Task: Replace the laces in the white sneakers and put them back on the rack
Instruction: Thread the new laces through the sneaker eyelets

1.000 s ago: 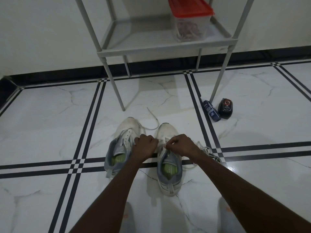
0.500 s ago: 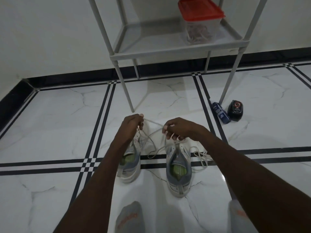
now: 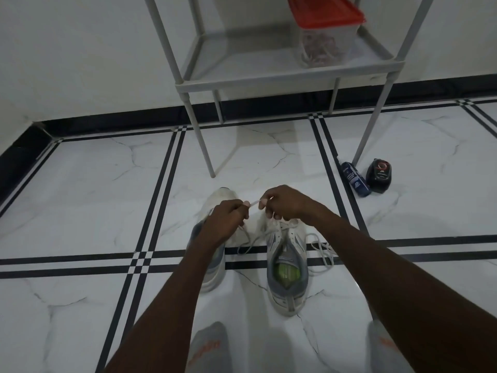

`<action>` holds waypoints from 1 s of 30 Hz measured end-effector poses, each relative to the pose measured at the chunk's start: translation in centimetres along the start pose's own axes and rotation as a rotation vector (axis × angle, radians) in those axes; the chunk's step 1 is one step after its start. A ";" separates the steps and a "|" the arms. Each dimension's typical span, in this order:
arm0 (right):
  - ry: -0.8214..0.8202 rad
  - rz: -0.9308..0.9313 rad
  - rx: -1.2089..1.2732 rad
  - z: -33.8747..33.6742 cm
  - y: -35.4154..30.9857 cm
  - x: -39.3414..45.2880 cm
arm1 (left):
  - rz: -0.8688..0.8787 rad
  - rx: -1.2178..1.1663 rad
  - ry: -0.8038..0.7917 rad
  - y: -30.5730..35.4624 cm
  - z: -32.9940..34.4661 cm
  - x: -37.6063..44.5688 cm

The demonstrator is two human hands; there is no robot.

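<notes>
Dim, cool indoor light, soft glare on the glossy floor (image 3: 80, 200) beyond the hands (image 3: 255, 211), faint rack (image 3: 282, 76) shadow there, wide-angle bending at edges, slightly soft focus

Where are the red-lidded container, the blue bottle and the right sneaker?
red-lidded container (image 3: 324, 16): head view, on the red lid.
blue bottle (image 3: 355, 180): head view, on the middle of its body, lying on the floor.
right sneaker (image 3: 286, 265): head view, on the grey collar by the green insole.
</notes>
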State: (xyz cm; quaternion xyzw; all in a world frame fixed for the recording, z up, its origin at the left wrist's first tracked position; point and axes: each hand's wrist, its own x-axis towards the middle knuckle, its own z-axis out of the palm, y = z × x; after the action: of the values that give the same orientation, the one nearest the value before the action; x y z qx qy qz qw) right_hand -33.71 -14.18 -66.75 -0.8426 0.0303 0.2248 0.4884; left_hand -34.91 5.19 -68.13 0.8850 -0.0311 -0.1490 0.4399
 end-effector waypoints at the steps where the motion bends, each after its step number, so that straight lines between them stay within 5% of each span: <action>1: 0.161 -0.009 0.036 -0.4 0.5 0.3 | 0.001 -0.010 0.018 -0.3 0.0 0.0; 3: 0.387 -0.067 0.113 -1.4 1.1 0.7 | 0.017 -0.024 0.048 -0.7 0.1 -0.1; 10: 0.047 -0.118 0.031 -0.4 0.7 -0.8 | 0.077 0.109 0.182 -0.4 1.4 1.0; 16: 0.220 0.100 -0.118 0.0 3.7 -1.0 | 0.039 0.233 0.390 -1.4 3.7 0.9; 25: 0.130 0.276 -0.130 1.2 5.7 -3.3 | 0.024 0.021 0.133 -3.3 9.7 -0.1; 30: 0.096 0.278 -0.033 1.1 6.1 -3.6 | -0.051 -0.178 0.173 -3.2 10.4 -0.1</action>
State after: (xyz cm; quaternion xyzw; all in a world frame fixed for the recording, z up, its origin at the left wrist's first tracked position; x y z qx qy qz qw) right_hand -38.94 -16.98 -70.68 -0.8482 0.1662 0.2499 0.4364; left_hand -38.27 -0.82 -76.58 0.8524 0.0427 -0.0856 0.5140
